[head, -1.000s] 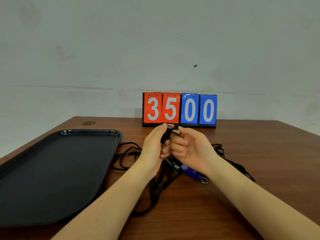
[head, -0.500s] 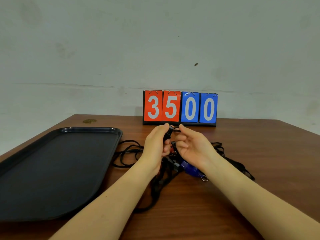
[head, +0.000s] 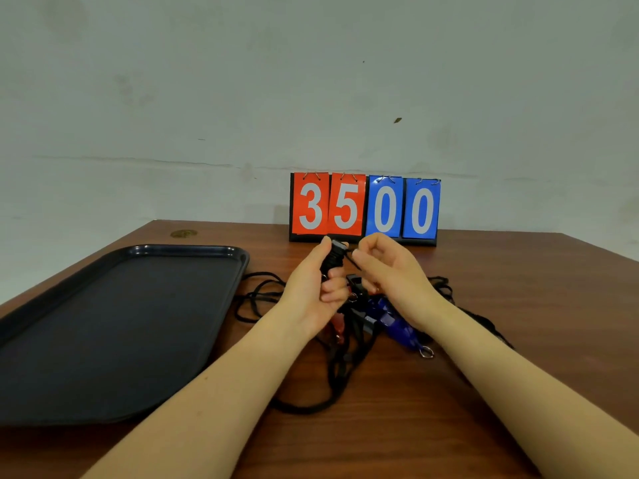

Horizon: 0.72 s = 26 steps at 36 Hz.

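Wooden table (head: 518, 305) fills the lower frame. Dark tray (head: 103, 323) lies flat at lower left. Flip scoreboard (head: 364, 207) stands at centre against the wall and reads 3500, a red pair then a blue pair. Tangle of black cords (head: 262, 299) sprawls at centre, just right of the tray.

Left hand (head: 311, 288) is at centre frame, raised above the tangle, fingers curled round a black whistle (head: 334, 259), thumb at its upper end. Right hand (head: 390, 271) is just beside it, fingers curled, thumb and forefinger pinching the thin lanyard (head: 353, 261) coming off that whistle. Lying in the tangle below the hands are a blue whistle (head: 397, 326) and a red whistle (head: 337, 326).
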Tool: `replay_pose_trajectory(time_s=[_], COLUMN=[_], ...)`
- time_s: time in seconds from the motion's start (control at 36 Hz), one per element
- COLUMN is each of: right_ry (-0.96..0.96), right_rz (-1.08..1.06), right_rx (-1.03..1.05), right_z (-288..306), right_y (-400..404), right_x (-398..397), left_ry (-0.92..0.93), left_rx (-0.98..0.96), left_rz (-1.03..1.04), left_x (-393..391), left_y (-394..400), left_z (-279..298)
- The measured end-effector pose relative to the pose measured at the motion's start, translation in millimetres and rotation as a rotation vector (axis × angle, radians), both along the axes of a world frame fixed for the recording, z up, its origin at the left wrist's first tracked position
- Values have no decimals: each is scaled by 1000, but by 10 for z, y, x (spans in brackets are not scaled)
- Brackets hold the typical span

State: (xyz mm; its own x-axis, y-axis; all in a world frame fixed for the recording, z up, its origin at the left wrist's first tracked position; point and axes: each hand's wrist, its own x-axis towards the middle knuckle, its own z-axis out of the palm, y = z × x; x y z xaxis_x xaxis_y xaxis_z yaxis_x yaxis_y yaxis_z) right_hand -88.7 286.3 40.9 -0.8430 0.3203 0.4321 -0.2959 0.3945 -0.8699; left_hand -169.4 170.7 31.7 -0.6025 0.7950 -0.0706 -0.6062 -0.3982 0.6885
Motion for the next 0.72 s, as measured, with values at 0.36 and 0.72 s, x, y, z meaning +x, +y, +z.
replay_pose_trajectory(time_s=[0.36,0.72], right_ry=[236,222], right_rz=[-301,-273], right_rx=[707,542], right_z=[4,6], right_y=[96,105], right_x=[42,32], left_ry=[240,504], left_rx=[-61,-237], left_rz=[-58,13], left_x=[-40,-28], left_y=[-36,47], left_z=[24,2])
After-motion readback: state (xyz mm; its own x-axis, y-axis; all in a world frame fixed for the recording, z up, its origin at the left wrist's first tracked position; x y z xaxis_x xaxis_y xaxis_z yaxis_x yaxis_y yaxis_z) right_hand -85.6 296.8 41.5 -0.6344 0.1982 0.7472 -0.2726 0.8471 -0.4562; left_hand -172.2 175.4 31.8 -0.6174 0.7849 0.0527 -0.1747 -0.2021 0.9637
